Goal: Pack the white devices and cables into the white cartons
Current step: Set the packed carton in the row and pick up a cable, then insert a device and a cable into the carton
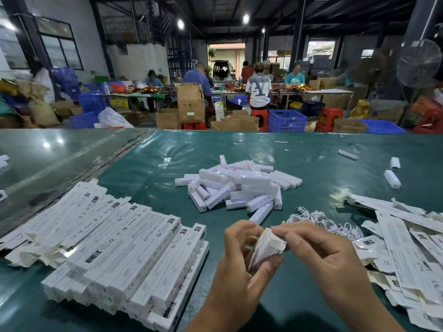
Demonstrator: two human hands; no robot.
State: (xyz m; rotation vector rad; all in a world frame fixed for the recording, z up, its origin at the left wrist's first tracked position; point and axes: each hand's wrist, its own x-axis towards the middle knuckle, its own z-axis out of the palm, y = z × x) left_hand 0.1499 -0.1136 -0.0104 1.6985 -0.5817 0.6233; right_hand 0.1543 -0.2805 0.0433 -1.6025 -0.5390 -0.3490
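Note:
My left hand (236,264) grips a white carton (266,249) around its body, tilted with its top end up. My right hand (318,255) pinches the flap at that top end between thumb and fingers. A heap of white devices (239,185) lies on the green table beyond my hands. A tangle of white cables (318,220) sits just right of the hands. Rows of filled, closed cartons (124,255) lie stacked at the left. Flat, unfolded cartons (407,248) are piled at the right.
A few loose devices (392,179) lie at the far right of the green table (153,164). A clear plastic sheet (48,159) covers the table's left part. Beyond the far edge, people sit at benches among cardboard boxes, blue crates and red stools.

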